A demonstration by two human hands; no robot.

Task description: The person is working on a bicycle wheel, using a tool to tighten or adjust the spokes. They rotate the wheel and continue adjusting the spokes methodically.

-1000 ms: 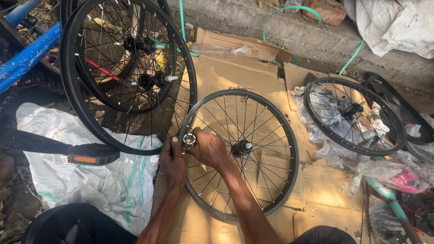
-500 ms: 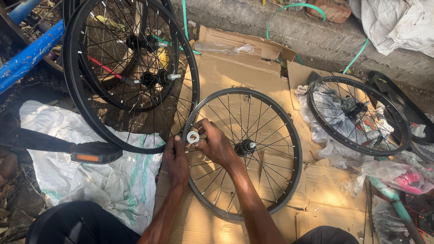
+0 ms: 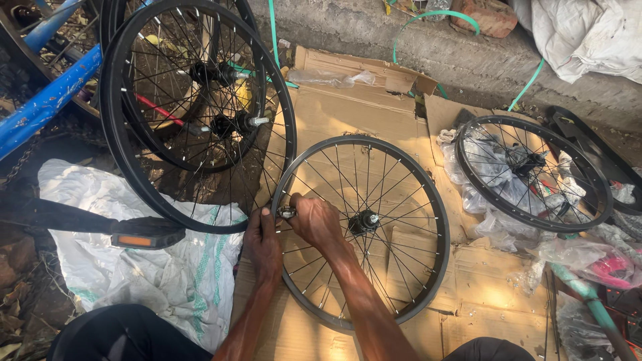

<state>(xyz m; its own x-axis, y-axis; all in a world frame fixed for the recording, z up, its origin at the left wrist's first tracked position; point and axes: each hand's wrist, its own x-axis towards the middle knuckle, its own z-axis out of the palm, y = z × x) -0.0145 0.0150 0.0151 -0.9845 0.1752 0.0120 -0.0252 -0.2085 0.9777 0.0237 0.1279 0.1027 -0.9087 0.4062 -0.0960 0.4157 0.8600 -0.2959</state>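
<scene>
Two hands meet at the nine o'clock edge of a small spoked wheel (image 3: 364, 227) lying flat on cardboard (image 3: 348, 110). The right hand (image 3: 315, 222) is curled closed, fingers pinching a small round metal tool (image 3: 287, 212) set against the rim. The left hand (image 3: 263, 242) is closed over the rim itself, just at eight o'clock of the tool, its fingers wrapped round the dark metal hoop.

The wheel is a thin black rim with fine silvery spokes running to a dark hub (image 3: 366, 220) at its centre. The cardboard under it is brown, creased and flattened.

At eleven o'clock of the hands a larger black wheel (image 3: 200, 113) stands tilted upright, its axle end shining. At nine o'clock lies a black pedal (image 3: 144, 234) with an orange reflector, over a crumpled white woven sack (image 3: 154, 281). At ten o'clock runs a blue painted frame tube (image 3: 47, 103). At three o'clock a third spoked wheel (image 3: 531, 170) rests on wrinkled clear plastic bags (image 3: 491, 220).
</scene>
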